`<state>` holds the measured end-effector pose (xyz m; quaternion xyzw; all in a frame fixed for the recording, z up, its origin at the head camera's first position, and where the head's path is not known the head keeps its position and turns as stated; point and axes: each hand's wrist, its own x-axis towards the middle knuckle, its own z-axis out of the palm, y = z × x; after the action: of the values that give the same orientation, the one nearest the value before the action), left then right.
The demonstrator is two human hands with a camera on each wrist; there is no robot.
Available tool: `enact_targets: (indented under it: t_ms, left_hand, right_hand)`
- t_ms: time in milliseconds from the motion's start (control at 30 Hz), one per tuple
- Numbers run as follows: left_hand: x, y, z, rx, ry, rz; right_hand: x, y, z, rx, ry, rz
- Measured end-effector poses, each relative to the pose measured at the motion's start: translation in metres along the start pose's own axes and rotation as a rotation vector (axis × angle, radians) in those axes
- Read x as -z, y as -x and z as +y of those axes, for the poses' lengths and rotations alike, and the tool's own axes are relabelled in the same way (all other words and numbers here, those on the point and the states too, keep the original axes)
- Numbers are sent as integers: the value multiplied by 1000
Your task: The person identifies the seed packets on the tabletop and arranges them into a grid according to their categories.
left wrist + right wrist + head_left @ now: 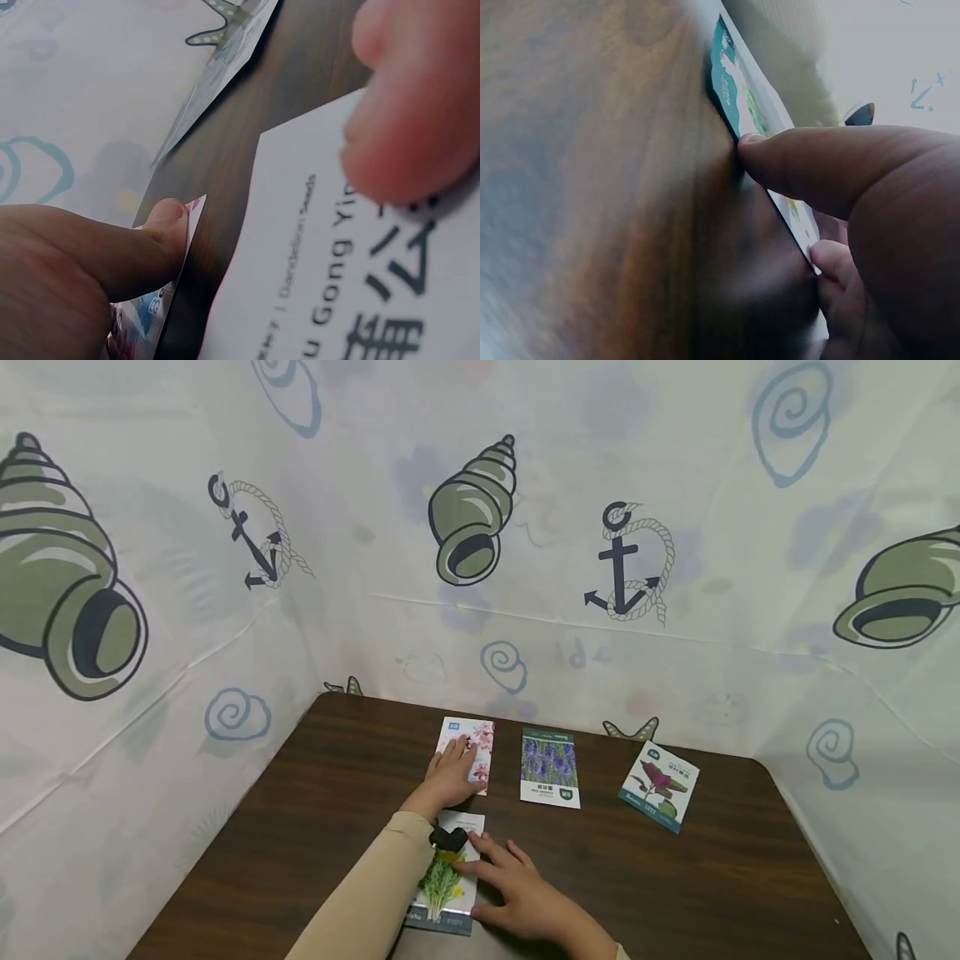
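Observation:
My left hand (450,777) rests with fingers extended on a seed packet with pink flowers (483,739), covering its middle; in the left wrist view the thumb (161,240) lies along that packet's edge. Nearer to me, partly under the left forearm, is a dandelion seed packet (437,889) with a leafy green plant printed on it. Loosely spread over its right side, my right hand (525,893) touches it with the fingertips. In the right wrist view the right thumb (780,157) meets the dandelion packet's edge (731,82).
Right of the left hand lies a packet with purple-blue flowers (550,764). Farther right, a packet with dark red leaves (660,785) lies at a slant. The dark wooden table (300,810) meets patterned cloth walls (360,635) at the back and sides.

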<state>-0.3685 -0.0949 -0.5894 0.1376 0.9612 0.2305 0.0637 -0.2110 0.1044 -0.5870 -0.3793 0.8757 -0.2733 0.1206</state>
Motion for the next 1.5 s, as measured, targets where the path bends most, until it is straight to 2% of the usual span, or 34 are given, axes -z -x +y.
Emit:
enact_targets:
  t_ms: [233,400,533,633,833,867,933,1033,1133,1333,1500]
  left_hand:
    - [-1,-3,0,9,49,-3]
    - [2,-1,4,-8,31,17]
    - [1,-3,3,-16,33,30]
    - [0,-3,3,-16,29,37]
    - [-3,-3,2,-18,54,54]
    - [-4,-4,2,-18,51,60]
    - [-7,-3,1,-12,49,74]
    - [-12,-2,-1,3,29,91]
    - [-14,0,-2,2,45,111]
    - [-14,4,-1,-17,85,148]
    - [-14,6,-1,-23,98,154]
  right_hand:
    - [4,-1,4,-46,-75,-34]
    - [9,0,7,-63,-135,-58]
    - [18,1,16,-60,-245,-100]
    - [26,4,31,-52,-449,-110]
    - [40,19,63,63,-1120,-78]
    - [42,21,67,85,-1198,-84]
    - [44,24,73,123,-1287,-91]
    - [46,27,80,173,-1317,-87]
    - [51,30,88,196,-1318,-46]
    - [64,40,111,200,-1324,93]
    - [73,52,131,264,-1321,224]
